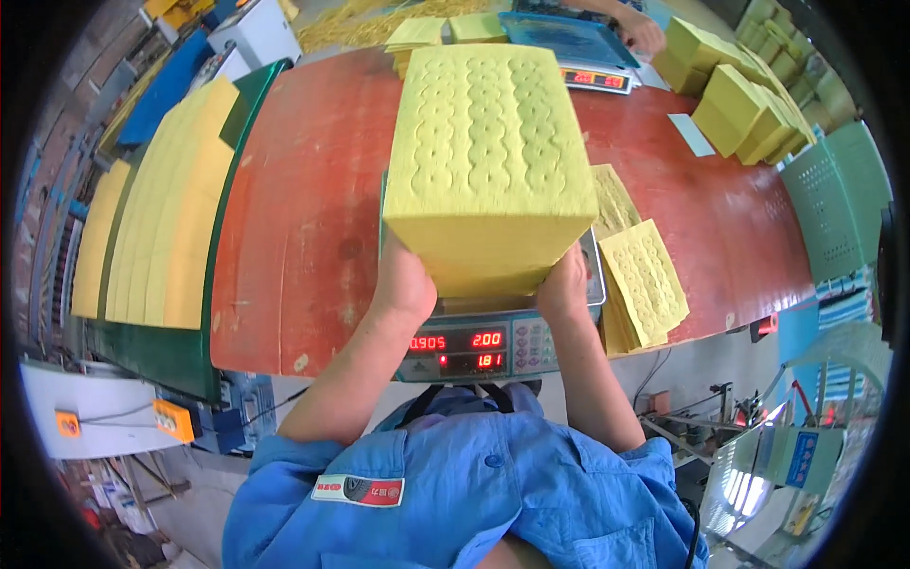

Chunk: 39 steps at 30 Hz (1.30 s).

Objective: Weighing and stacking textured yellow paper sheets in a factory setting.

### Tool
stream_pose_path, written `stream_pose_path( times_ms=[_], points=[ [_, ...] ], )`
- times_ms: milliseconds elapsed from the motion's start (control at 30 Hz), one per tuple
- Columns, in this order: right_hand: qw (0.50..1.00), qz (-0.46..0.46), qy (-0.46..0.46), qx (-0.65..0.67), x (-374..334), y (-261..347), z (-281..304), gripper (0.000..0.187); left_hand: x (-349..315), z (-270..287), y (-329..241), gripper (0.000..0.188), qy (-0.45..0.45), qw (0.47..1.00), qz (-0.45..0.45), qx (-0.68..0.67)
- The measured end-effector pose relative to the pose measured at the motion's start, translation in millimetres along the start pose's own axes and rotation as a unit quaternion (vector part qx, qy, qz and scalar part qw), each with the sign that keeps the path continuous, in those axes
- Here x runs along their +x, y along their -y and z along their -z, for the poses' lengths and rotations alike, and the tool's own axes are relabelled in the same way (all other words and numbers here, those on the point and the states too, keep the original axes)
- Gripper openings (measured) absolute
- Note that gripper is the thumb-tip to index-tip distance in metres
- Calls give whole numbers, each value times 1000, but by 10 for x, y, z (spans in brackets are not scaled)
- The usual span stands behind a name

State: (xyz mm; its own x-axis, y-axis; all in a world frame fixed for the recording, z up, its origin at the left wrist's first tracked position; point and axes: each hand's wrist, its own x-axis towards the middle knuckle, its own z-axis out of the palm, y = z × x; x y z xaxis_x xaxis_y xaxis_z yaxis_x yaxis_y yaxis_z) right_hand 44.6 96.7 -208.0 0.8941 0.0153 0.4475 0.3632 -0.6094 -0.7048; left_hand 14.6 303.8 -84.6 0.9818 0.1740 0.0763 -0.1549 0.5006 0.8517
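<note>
So both hands, left (pixel 408 282) and right (pixel 565 282), are clamped on the lower sides of a tall stack of embossed yellow paper (pixel 488 142), fingers mostly hidden. It's right over the digital scale (pixel 464 349) at the near edge of the red table (pixel 303 209); can't tell if it's touching the tray. Looks like the weighing step to me. Next move calls for even pressure and keeping it level, clear of the loose embossed sheets (pixel 647 275) just right.
</note>
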Motion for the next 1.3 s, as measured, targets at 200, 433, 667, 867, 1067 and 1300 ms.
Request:
stream_pose_path(
  times_ms=[200, 433, 667, 867, 1067, 1300],
  points=[
    [906, -58, 54, 416, 51, 1128, 349, 65, -416, 125, -62, 56, -98, 990, 97, -9],
    [856, -156, 134, 474, -194, 1027, 405, 63, -581, 236, -27, 58, -39, 996, 72, -33],
    [899, -65, 75, 427, -52, 1120, 390, 59, -463, 405, -126, 55, -6, 992, 101, -70],
    [892, -88, 55, 440, -370, 1029, 325, 55, -387, 469, -126, 56, -27, 976, 200, -78],
    [884, -140, 48, 444, -701, 1101, 566, 51, -586, 402, -64, 57, 7, 990, 129, -50],
    [796, -339, 17, 501, -897, 898, 530, 30, -428, -213, -1147, 66, 89, 990, 113, 11]
  ],
)
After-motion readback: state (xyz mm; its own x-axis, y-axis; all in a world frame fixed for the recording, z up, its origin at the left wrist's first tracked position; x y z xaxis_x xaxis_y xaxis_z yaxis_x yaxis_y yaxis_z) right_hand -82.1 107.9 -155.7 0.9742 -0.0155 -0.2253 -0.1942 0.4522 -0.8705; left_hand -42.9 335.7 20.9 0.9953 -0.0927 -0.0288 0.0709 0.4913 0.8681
